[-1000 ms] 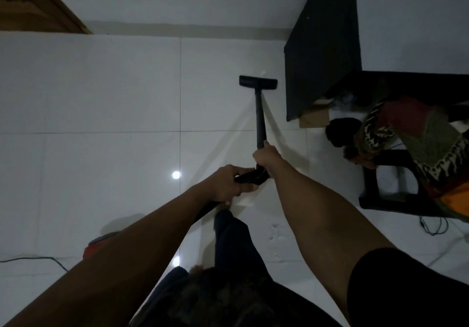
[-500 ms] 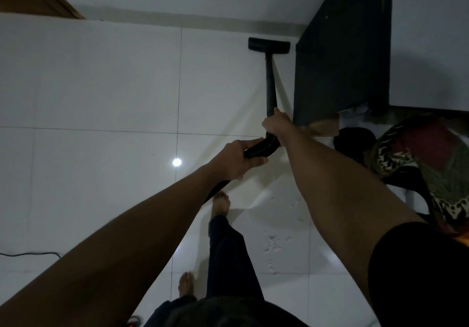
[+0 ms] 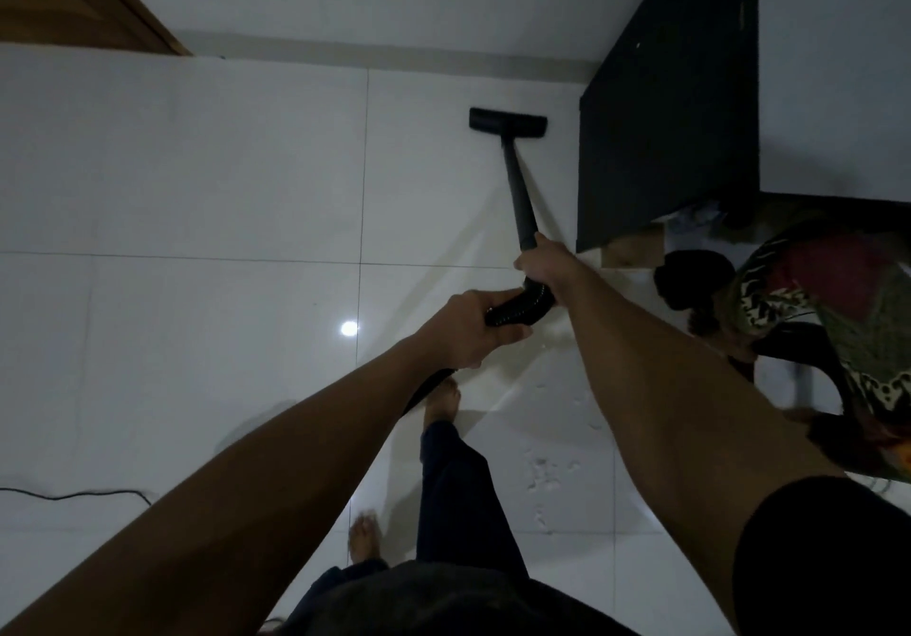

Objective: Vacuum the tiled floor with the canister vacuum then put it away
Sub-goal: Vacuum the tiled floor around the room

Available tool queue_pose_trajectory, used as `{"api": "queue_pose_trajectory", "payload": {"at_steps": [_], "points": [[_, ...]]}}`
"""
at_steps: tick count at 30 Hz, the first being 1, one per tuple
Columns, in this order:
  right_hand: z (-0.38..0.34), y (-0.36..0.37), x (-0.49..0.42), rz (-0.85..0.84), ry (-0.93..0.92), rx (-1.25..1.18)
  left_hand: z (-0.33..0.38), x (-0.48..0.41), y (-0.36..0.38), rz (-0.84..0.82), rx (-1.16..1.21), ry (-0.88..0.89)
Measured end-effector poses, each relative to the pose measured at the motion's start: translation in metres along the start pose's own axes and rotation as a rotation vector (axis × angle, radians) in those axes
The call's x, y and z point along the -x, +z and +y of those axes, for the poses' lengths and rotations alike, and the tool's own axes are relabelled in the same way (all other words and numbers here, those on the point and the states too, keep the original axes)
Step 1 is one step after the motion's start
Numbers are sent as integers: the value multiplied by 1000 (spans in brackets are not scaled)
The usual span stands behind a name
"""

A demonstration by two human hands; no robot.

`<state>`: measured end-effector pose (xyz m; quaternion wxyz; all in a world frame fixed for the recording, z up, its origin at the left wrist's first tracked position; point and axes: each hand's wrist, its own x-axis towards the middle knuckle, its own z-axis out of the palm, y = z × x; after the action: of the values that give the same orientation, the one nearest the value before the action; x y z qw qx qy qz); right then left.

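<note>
Ahead of me on the tiled floor [image 3: 222, 181], the floor head [image 3: 508, 122] sits flat just short of the wall, w/ the black cabinet [image 3: 665, 107] close on its right. My right hand [image 3: 544, 263] is wrapped shut round the lower end of the wand [image 3: 517, 191]; left hand [image 3: 473, 327] is closed on the ribbed hose cuff [image 3: 517, 307] just behind it, the two nearly touching. Wand's long axis runs straight away from my grip toward the wall, tilting slightly left at the far end. Right hand is nearer the head, so I'd judge it steers and the left feeds hose. Canister itself isn't in view; a thin cord [image 3: 74, 493] trails at lower left.
</note>
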<state>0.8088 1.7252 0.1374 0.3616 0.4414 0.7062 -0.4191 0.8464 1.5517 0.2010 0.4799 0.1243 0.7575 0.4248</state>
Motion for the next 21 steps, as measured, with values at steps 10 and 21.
{"api": "queue_pose_trajectory", "payload": {"at_steps": [10, 21], "points": [[88, 98, 113, 102, -84, 52, -62, 139, 28, -97, -38, 32], [189, 225, 265, 39, 8, 97, -146, 324, 63, -265, -16, 66]]}}
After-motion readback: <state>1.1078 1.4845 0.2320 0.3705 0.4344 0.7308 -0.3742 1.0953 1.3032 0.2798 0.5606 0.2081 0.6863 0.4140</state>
